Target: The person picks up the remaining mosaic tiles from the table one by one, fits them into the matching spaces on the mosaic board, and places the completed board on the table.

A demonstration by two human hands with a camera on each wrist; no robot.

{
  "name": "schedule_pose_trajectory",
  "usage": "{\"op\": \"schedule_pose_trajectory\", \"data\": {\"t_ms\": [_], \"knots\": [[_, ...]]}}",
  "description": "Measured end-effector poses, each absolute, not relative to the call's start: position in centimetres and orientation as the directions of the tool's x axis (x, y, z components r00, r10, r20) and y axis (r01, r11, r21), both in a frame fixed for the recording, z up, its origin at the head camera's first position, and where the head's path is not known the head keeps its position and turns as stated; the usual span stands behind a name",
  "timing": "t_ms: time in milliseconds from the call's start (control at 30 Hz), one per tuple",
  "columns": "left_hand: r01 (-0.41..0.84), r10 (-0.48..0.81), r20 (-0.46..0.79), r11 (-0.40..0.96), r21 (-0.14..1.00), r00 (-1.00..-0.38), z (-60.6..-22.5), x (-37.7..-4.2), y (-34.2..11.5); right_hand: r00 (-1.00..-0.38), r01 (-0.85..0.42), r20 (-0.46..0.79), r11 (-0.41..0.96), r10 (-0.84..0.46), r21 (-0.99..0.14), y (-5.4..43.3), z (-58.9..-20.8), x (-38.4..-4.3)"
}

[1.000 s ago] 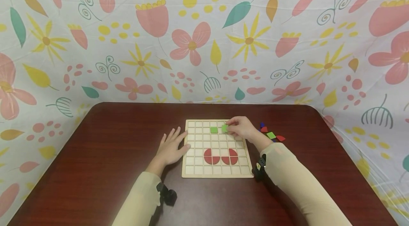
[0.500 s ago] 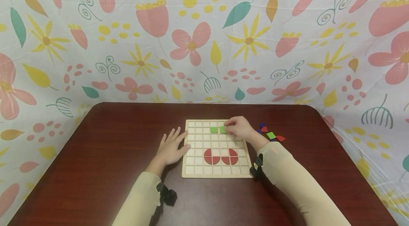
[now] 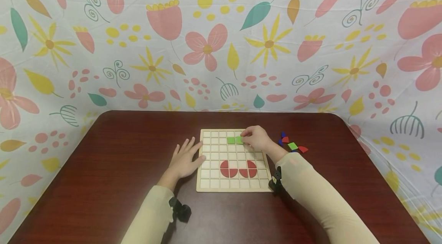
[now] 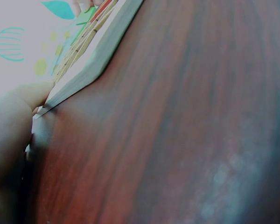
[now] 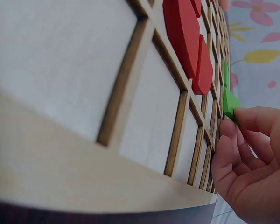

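A wooden grid board (image 3: 214, 189) lies on the table, with red quarter-circle pieces (image 3: 233, 173) in its lower cells. One green square tile (image 3: 231, 140) sits in the second row from the top. Right beside it, my right hand (image 3: 257, 138) pinches another green square tile (image 5: 230, 101) by its edge, the tile tilted at the grid in the right wrist view. My left hand (image 3: 184, 160) lies with fingers spread at the board's left edge, thumb and index finger touching the rim. Its thumb also shows at the board corner in the left wrist view.
Right of the board lie several loose pieces, among them a green square (image 3: 292, 146), a red quarter-circle (image 3: 303, 149) and a blue piece (image 3: 283, 135). The dark wooden table (image 3: 121, 167) ends at a flowered cloth (image 3: 207, 6) behind.
My right hand has moved slightly left with the green tile, bringing it up beside the tile in the grid. The left hand has stayed still.
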State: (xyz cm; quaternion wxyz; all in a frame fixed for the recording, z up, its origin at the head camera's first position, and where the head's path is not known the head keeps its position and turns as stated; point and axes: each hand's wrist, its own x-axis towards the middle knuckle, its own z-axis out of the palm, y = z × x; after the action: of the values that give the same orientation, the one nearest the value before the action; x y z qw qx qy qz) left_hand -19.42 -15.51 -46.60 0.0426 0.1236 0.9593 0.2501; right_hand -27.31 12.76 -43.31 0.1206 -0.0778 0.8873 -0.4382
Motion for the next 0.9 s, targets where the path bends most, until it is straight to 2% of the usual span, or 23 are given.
{"op": "schedule_pose_trajectory", "data": {"t_ms": [900], "knots": [[0.213, 0.256, -0.024, 0.849, 0.483, -0.966, -46.65, -19.52, -15.54, -0.948, -0.081, -0.16, 0.696, -0.274, -0.713, 12.65, -42.81, -27.1]]}}
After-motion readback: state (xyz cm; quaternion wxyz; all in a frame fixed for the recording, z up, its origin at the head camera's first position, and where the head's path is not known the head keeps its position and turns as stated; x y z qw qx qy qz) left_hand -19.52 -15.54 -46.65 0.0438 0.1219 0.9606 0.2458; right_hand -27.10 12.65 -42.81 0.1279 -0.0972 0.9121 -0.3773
